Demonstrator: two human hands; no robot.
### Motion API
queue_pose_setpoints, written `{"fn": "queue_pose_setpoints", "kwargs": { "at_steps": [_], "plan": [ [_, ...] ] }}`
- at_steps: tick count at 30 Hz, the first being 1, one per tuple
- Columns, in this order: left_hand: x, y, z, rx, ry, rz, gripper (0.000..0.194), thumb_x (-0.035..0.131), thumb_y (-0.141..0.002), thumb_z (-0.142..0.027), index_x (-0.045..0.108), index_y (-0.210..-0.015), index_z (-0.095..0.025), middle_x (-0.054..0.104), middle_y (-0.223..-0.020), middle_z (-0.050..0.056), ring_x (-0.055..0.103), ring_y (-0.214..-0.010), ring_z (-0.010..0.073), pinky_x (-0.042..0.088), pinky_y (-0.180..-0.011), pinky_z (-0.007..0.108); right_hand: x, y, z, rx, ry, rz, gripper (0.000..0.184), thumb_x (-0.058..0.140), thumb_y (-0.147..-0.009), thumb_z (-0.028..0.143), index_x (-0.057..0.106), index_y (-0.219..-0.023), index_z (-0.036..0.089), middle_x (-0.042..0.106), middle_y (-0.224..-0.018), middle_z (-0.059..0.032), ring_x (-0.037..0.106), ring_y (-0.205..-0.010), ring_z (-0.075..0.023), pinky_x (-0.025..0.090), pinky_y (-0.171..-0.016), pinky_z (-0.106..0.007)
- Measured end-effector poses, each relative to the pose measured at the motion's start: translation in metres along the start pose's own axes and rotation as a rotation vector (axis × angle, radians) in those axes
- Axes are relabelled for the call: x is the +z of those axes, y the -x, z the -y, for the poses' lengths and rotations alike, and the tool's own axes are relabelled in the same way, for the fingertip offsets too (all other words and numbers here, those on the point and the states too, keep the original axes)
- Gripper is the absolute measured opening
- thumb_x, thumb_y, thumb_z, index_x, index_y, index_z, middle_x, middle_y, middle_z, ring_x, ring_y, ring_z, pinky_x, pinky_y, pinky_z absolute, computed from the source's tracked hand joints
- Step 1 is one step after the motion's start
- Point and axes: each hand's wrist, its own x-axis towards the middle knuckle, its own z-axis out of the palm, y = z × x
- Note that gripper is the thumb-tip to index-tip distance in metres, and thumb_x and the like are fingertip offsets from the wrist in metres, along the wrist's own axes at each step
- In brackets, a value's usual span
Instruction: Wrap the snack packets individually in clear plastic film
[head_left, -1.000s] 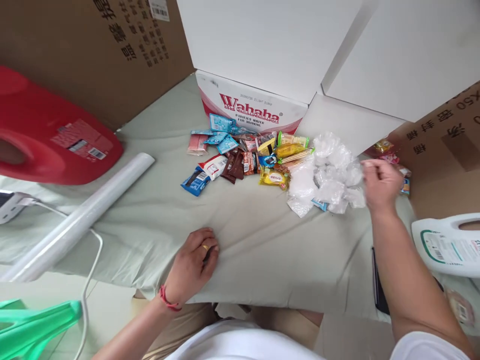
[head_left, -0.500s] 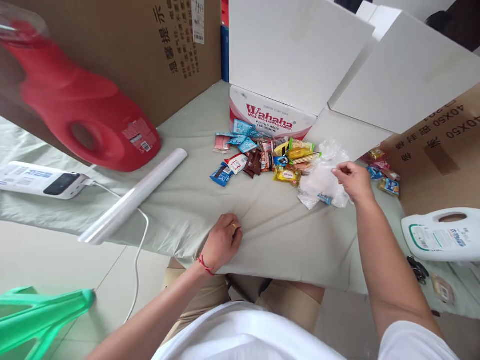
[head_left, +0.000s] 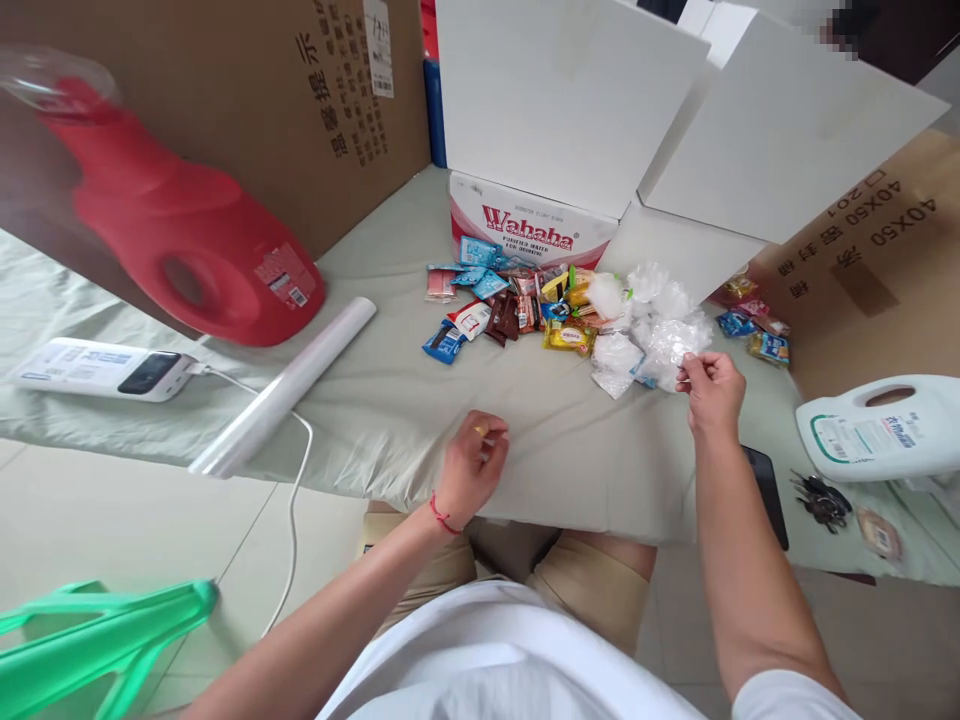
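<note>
Snacks (head_left: 568, 337) toward the back edge of the tabletop (head_left: 585, 430) could be dragged if adjoining plastic bags (head_left: 666, 342), seemingly pinched by fingers of the right hand (head_left: 716, 398), are tugged; fingers of the left hand (head_left: 469, 468) are curled together.

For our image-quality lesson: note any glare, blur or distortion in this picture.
Head view throughout: pale glare streaks the plastic roll; glints dot the clear bags; the red jug looks soft and stretched near the edge; a top-right patch is pixelated.

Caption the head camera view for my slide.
Right hand at the crumpled clear plastic, beside wrapped snacks; left hand on the cloth.
</note>
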Motion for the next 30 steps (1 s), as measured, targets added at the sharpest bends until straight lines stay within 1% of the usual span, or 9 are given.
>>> {"fn": "queue_pose_setpoints", "kwargs": {
  "at_steps": [3,8,10,12,15,19,22,26,30],
  "plan": [
    [0.028,-0.003,-0.023,-0.234,0.338,0.214,0.029,0.065,-0.092,-0.048,0.061,-0.089,-0.019,0.062,-0.073,0.001,0.061,-0.064,0.0132,0.047,-0.053,0.023,0.003,0.049,0.007,0.072,-0.258,0.041,0.038,0.091,-0.070,0.040,0.060,-0.082,0.023,0.059,-0.070,0.0052,0.055,-0.063,-0.0089,0.044,-0.050,-0.020],
    [0.062,-0.014,-0.042,-0.573,0.772,0.377,0.056,0.075,-0.078,-0.069,0.064,-0.104,-0.020,0.068,-0.106,0.006,0.068,-0.084,0.0166,0.052,-0.055,0.023,0.014,0.144,-0.003,0.370,-0.412,0.264,0.037,0.091,-0.071,0.041,0.064,-0.089,0.024,0.060,-0.069,0.0052,0.057,-0.061,-0.0095,0.046,-0.049,-0.019],
    [0.068,-0.014,-0.039,-0.694,0.879,0.461,0.060,0.079,-0.073,-0.069,0.066,-0.102,-0.019,0.068,-0.098,0.005,0.065,-0.078,0.0146,0.050,-0.054,0.022,0.017,0.169,-0.012,0.519,-0.461,0.340,0.036,0.092,-0.070,0.040,0.065,-0.088,0.024,0.060,-0.068,0.0054,0.057,-0.059,-0.0091,0.046,-0.047,-0.018],
    [0.071,-0.012,-0.031,-0.689,0.901,0.475,0.055,0.087,-0.067,-0.059,0.066,-0.096,-0.018,0.064,-0.087,0.001,0.060,-0.069,0.0114,0.045,-0.051,0.020,0.017,0.182,-0.019,0.591,-0.464,0.396,0.036,0.094,-0.069,0.039,0.065,-0.084,0.023,0.059,-0.067,0.0055,0.056,-0.058,-0.0088,0.049,-0.048,-0.018],
    [0.074,-0.007,-0.018,-0.501,0.792,0.315,0.039,0.090,-0.064,-0.038,0.064,-0.086,-0.018,0.060,-0.079,-0.002,0.054,-0.066,0.0100,0.042,-0.054,0.020,0.015,0.184,-0.022,0.593,-0.428,0.406,0.038,0.094,-0.070,0.043,0.067,-0.085,0.021,0.064,-0.074,0.0038,0.061,-0.064,-0.0097,0.057,-0.057,-0.021],
    [0.073,0.000,-0.012,-0.163,0.414,0.143,0.006,0.070,-0.075,-0.020,0.065,-0.078,-0.019,0.063,-0.081,0.000,0.057,-0.074,0.0134,0.047,-0.068,0.026,0.019,0.183,-0.017,0.619,-0.439,0.406,0.058,0.085,-0.075,0.063,0.067,-0.117,0.028,0.071,-0.106,-0.0015,0.069,-0.080,-0.0162,0.065,-0.065,-0.032],
    [0.064,0.001,-0.014,0.011,0.199,0.097,0.012,0.062,-0.077,-0.011,0.068,-0.079,-0.021,0.065,-0.085,0.002,0.060,-0.078,0.0160,0.048,-0.076,0.029,0.026,0.190,-0.013,0.589,-0.298,0.435,0.056,0.091,-0.071,0.050,0.067,-0.117,0.029,0.071,-0.102,-0.0008,0.067,-0.077,-0.0156,0.063,-0.061,-0.029],
    [0.035,-0.007,-0.006,-0.128,0.201,-0.099,0.007,0.065,-0.077,-0.017,0.065,-0.082,-0.023,0.066,-0.084,0.001,0.059,-0.075,0.0164,0.047,-0.073,0.029,0.019,0.185,-0.008,0.466,-0.159,0.299,0.046,0.094,-0.066,0.042,0.071,-0.102,0.025,0.067,-0.086,0.0008,0.060,-0.067,-0.0128,0.055,-0.052,-0.023],
    [0.006,-0.012,0.008,-0.271,0.293,-0.167,0.015,0.070,-0.072,-0.026,0.066,-0.085,-0.020,0.061,-0.076,-0.002,0.051,-0.067,0.0132,0.040,-0.065,0.026,-0.002,0.125,0.005,0.055,-0.091,-0.134,0.043,0.090,-0.070,0.040,0.068,-0.102,0.022,0.060,-0.082,0.0028,0.051,-0.054,-0.0080,0.042,-0.043,-0.021]
  ]
}}
